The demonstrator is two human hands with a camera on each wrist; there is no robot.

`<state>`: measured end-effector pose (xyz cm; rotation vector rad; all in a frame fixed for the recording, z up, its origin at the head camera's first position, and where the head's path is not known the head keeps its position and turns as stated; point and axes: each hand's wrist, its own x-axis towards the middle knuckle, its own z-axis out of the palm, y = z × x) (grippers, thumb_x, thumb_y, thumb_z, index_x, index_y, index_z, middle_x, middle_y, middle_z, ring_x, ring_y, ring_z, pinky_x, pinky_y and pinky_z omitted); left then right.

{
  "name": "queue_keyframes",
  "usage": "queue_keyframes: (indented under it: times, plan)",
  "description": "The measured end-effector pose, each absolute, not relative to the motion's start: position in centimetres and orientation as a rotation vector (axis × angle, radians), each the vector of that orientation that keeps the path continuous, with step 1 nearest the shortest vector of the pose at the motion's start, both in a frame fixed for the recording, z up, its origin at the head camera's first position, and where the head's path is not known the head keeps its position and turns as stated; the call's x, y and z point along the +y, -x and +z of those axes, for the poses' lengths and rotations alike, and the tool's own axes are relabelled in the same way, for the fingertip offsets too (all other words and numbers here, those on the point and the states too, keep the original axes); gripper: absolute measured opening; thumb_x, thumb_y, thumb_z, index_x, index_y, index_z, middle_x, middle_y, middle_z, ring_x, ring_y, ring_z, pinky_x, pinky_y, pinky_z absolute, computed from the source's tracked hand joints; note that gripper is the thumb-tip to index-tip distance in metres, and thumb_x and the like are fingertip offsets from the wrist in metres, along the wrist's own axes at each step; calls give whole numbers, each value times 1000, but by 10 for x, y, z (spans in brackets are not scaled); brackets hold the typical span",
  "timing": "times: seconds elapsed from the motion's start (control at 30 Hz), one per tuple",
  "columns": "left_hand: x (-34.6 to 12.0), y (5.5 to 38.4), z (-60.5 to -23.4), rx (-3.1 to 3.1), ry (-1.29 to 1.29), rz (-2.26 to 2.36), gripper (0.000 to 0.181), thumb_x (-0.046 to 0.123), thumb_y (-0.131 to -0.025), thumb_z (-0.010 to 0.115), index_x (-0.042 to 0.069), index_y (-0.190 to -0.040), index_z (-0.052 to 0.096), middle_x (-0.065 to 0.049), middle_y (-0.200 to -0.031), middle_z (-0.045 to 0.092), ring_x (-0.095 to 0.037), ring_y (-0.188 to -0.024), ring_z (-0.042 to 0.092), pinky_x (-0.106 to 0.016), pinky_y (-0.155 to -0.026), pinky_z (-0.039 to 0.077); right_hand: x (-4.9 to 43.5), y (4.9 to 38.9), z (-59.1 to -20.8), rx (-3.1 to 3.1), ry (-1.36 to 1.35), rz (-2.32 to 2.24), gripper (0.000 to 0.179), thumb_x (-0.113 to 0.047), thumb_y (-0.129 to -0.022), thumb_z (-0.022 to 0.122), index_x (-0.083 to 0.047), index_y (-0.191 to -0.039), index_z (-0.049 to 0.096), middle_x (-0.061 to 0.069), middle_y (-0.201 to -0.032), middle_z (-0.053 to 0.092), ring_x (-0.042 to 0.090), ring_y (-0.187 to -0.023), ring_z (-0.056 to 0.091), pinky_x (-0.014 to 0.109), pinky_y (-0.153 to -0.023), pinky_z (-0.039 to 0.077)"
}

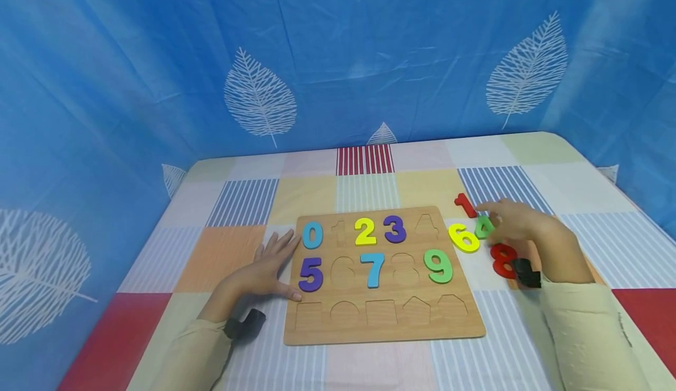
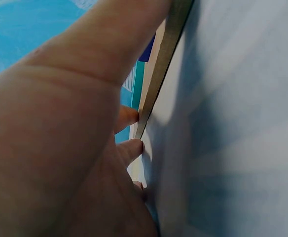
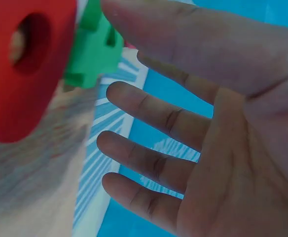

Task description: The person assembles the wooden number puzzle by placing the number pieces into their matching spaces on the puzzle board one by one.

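Note:
A wooden number board (image 1: 330, 323) lies on the table with the 0, 2, 3, 5, 7 and 9 pieces on it. My left hand (image 1: 266, 268) rests at its left edge, fingers spread and thumb at the lower left side; the left wrist view shows fingertips (image 2: 130, 149) right at the board's edge. To the right of the board my right hand (image 1: 509, 222) is over the green 4 (image 1: 483, 226), partly hiding it. Its fingers (image 3: 156, 111) are extended and apart, holding nothing. The red 1 (image 1: 465, 205) lies just beyond the fingertips.
A yellow 6 (image 1: 463, 238) touches the board's right side in the head view. The red 8 (image 1: 503, 260) lies below my right hand, beside a black wrist strap (image 1: 526, 273). Bare shaped recesses (image 1: 396, 313) line the board's bottom row. A blue curtain (image 1: 369, 56) hangs behind the table.

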<state>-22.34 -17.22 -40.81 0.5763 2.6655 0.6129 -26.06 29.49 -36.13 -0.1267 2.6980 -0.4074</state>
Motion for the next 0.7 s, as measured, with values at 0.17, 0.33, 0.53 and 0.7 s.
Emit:
queue_keyframes:
  times: [0.17, 0.33, 0.53, 0.7]
  plan:
    - [-173, 223, -408, 2663, -573, 614, 116, 53, -60, 77, 8, -147, 14, -15, -154, 3, -41, -138, -11, -60, -108, -8, 295, 262, -368, 2682, 90, -455, 76, -24, -68, 79, -1, -130, 43, 34, -122, 37, 46, -100, 38, 53, -75, 51]
    - [-174, 223, -408, 2666, -580, 619, 116, 52, -60, 78, 8, -147, 14, -15, -154, 4, -42, -138, -10, -61, -108, -8, 294, 263, -371, 2724, 112, -462, 65, -20, -68, 79, 3, -122, 50, 28, -111, 47, 39, -93, 44, 43, -70, 55]
    - [-174, 223, -409, 2664, -590, 615, 116, 52, -61, 77, 8, -147, 13, -15, -154, 4, -42, -138, -10, -61, -108, -7, 292, 264, -369, 2722, 102, -463, 64, -18, -68, 79, 5, -121, 50, 28, -107, 48, 37, -89, 44, 40, -70, 55]
    - [-174, 223, -408, 2662, -597, 619, 116, 52, -61, 77, 8, -147, 13, -15, -154, 3, -42, -138, -10, -61, -108, -7, 292, 263, -367, 2719, 78, -495, 66, -17, -69, 78, 6, -122, 48, 29, -109, 49, 38, -90, 45, 43, -72, 53]
